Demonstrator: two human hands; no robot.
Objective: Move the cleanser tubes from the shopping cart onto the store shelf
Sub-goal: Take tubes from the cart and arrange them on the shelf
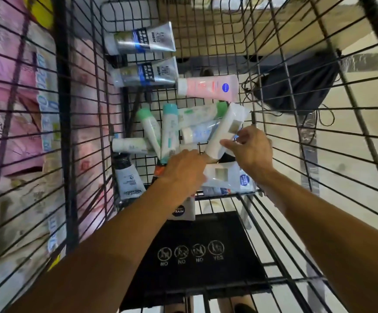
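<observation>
Still at the pickup step, deep in the cart (280, 71), nothing yet on a shelf. Right hand (250, 146) reaching in over the pile, thumb and fingers pinching the near end of a white tube (225, 129) that tilts up off the heap, cap end low, far end raised toward the pink tube (208, 85). Left hand (184, 170) palm down over the near tubes, fingers curled under and apparently closing on another white tube (222, 175) beside it; the grip itself hidden by the back of the hand, so cannot tell for certain. Plenty left to shift: two grey men's tubes (141, 39) at the far end, the pink one just right of them, a fan of green-capped tubes (159, 129) in the middle touching one another, a black-capped tube (128, 177) by the near left wall, a blue-labelled tube (182, 210) under the left wrist. Black bag (296, 86) showing through the right-hand wires, whether inside or outside unclear. Pink packs (9, 86) visible through the left wires, likely shelf stock. Next, by the look of it: firm up both holds, lift straight up clear of the wire walls without snagging neighbours, then turn toward the shelf. Shelf spot for these not in view, so placing calls for a look first. Task barely begun, judging by the count left in the cart.
</observation>
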